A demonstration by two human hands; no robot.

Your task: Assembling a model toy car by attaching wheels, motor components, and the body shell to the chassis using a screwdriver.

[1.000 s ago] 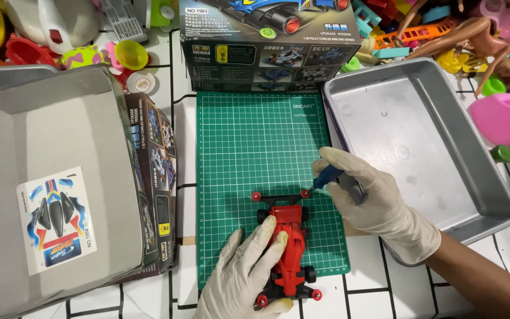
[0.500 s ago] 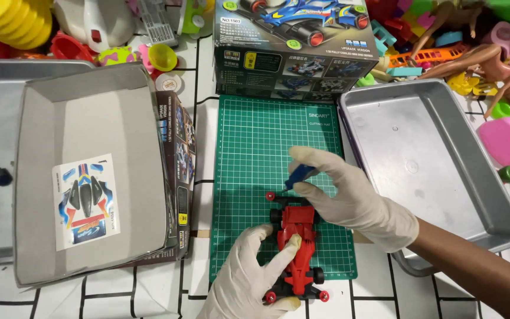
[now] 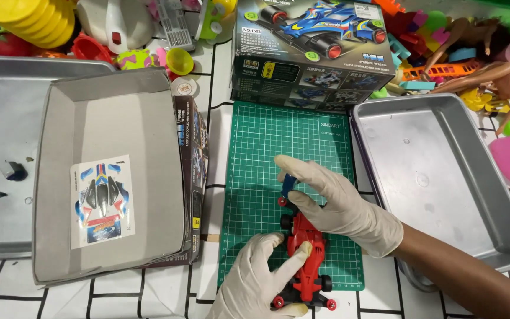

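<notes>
On the green cutting mat (image 3: 267, 153), at about 6 o'clock of the view, the red toy car (image 3: 306, 260) is lying lengthwise. Since a second ago the whole scene is sitting lower and larger in view, the head having leaned closer, and the right hand (image 3: 337, 204) is now resting over the car's front end rather than hovering just above it; I judge the work on the front of the car to be under way. That gloved right hand is coming in from 4 o'clock, its fingers closed around a small blue piece (image 3: 288, 184) held at the car's nose. The gloved left hand (image 3: 255, 280) is reaching up from 6 o'clock, its fingers wrapped against the car's left flank, steadying it. At 9 o'clock an open cardboard box (image 3: 119, 118) is holding a sticker sheet (image 3: 101, 201); at 3 o'clock a metal tray (image 3: 438, 177) is sitting on the desk (image 3: 119, 295).
</notes>
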